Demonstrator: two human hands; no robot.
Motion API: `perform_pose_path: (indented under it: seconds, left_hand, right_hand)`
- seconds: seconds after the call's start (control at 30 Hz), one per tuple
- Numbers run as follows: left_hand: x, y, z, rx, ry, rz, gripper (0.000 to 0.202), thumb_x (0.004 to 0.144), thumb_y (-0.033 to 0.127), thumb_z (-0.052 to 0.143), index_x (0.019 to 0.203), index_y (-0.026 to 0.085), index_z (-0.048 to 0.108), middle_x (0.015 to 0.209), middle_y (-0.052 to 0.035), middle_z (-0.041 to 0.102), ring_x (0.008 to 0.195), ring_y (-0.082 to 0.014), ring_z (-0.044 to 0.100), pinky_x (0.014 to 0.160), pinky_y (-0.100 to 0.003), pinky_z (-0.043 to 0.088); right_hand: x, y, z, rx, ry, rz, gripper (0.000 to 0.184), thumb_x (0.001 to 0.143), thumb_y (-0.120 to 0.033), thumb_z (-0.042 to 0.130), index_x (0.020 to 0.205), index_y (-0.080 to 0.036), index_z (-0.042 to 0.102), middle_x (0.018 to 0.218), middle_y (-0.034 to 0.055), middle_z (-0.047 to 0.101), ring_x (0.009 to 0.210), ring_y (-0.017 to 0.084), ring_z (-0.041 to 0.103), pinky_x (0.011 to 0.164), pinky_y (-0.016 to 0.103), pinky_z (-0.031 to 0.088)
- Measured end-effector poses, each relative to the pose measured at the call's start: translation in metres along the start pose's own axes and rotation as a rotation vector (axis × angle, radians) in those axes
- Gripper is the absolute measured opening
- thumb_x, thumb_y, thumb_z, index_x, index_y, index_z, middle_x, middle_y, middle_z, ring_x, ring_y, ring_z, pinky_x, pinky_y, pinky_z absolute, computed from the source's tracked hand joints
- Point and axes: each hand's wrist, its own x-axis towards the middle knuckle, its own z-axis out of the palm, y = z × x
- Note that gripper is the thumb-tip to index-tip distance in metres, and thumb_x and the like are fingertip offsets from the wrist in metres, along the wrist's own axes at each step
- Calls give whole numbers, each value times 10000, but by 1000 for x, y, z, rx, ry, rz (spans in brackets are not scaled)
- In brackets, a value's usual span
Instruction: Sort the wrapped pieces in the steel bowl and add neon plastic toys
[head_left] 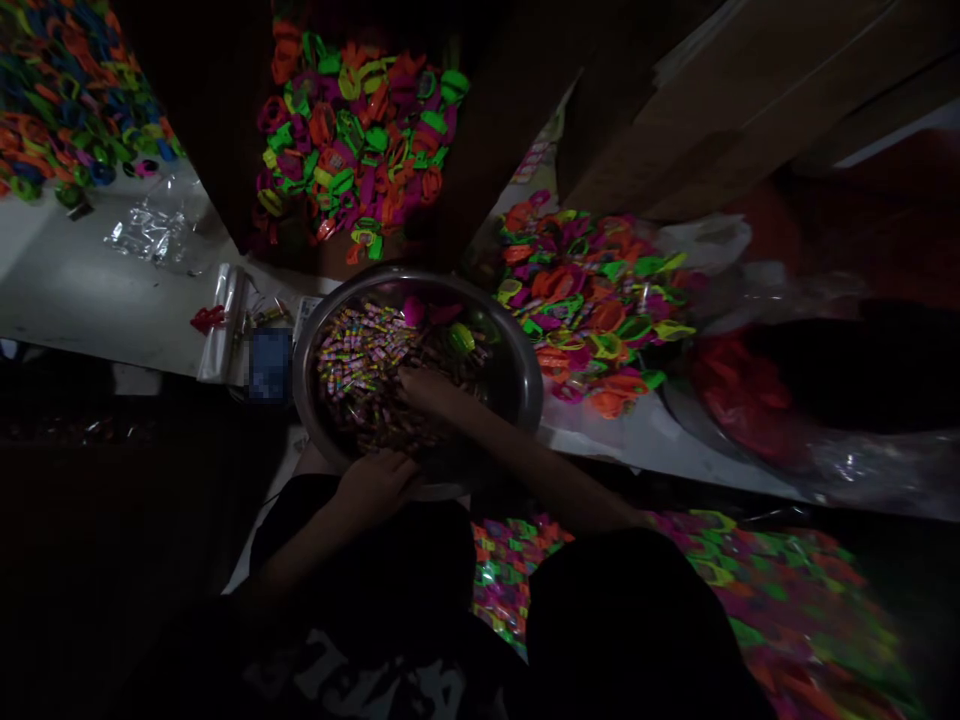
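Observation:
A round metal bowl (pixel 525 375) sits in front of me, filled with several small wrapped candies (pixel 356 355) and a few neon plastic pieces. My right hand (pixel 424 388) reaches into the bowl, its fingers down among the candies; the dim light hides whether it grips any. My left hand (pixel 375 482) rests at the bowl's near rim, fingers curled at the edge.
Heaps of neon plastic toy pieces lie beyond the bowl (pixel 352 140), to its right (pixel 592 300), at far left (pixel 67 90) and near my lap (pixel 750 590). Clear plastic bags (pixel 154 230) and packets (pixel 225 320) lie on the white surface. Cardboard (pixel 712 100) stands behind.

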Motion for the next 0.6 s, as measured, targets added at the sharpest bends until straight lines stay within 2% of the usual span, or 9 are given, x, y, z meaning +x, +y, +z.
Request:
perform_pose_path:
  seconds: [0.1,0.23,0.37,0.5,0.6]
  left_hand:
    - [0,1,0,-2,-5,-6,164,925,294,455,919,187,579,865,-25,659,815,-170,615,707,-286,477]
    - [0,1,0,-7,-3,-14,163,926,291,453,917,187,578,866,-26,659,818,-171,618,710,-286,479]
    - [-1,0,0,-26,-17,-1,175,931,301,446,944,187,578,883,-36,656,833,-170,619,704,-278,481]
    - [-1,-1,2,-35,-3,-4,186,934,301,437,959,189,583,888,-43,652,837,-171,618,697,-276,486]
    - [1,0,3,-32,9,-5,186,929,300,447,944,182,590,873,-46,654,812,-172,622,684,-280,493]
  right_hand:
    - [6,1,6,-6,-36,4,244,818,-159,521,1027,-91,627,1001,171,692,889,231,660,733,261,458]
    - [7,11,3,-6,-59,-12,227,798,-212,567,995,-128,641,954,134,708,858,233,665,700,259,459]
    - [4,22,-8,8,5,-3,291,880,-261,465,1104,-118,584,1014,149,688,887,236,652,705,270,454]
    - [7,30,-16,35,76,-30,301,924,-195,370,1156,-125,549,1101,143,652,940,210,626,749,254,441]
    - [15,34,-16,54,161,-85,336,918,-153,360,1214,-128,515,1184,140,603,1015,201,584,797,250,428]
